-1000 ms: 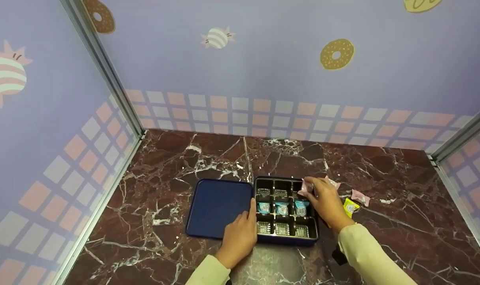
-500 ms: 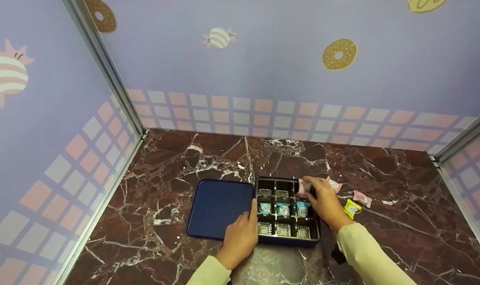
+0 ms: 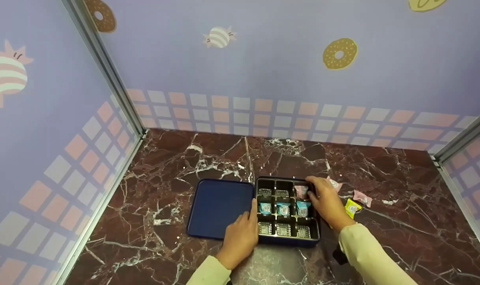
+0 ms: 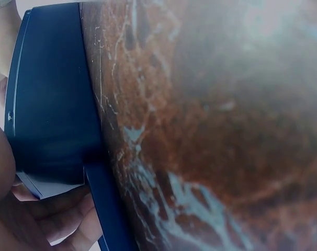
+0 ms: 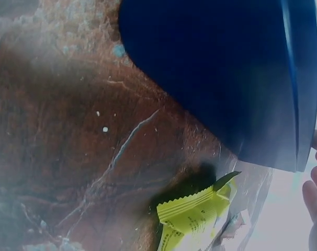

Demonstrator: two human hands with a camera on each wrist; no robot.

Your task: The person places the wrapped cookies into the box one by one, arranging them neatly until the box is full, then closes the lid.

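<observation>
A dark blue box [image 3: 291, 240] holds a black divided tray. Blue-wrapped candies [image 3: 283, 209] fill its middle row, and a pink-wrapped candy [image 3: 301, 192] lies in the far right compartment. My right hand [image 3: 327, 200] is over the box's right rim beside that candy, fingers loosely bent and holding nothing. My left hand [image 3: 240, 235] rests along the box's left edge, index finger straight; in the left wrist view its fingers [image 4: 69, 225] lie against the box side [image 4: 56, 99]. The blue lid [image 3: 220, 208] lies flat to the left, beside this hand.
Right of the box lie a yellow-wrapped candy [image 3: 352, 208], a pink-wrapped candy [image 3: 362, 198] and another pink one [image 3: 334, 184] partly behind my right hand. The marble-patterned tabletop [image 3: 164, 245] meets a patterned back wall [image 3: 263, 71] and side walls.
My right hand has let go of the pink candy, which now sits down in the far right compartment. The fingers have drawn back to the right rim. My left hand has stayed put.
</observation>
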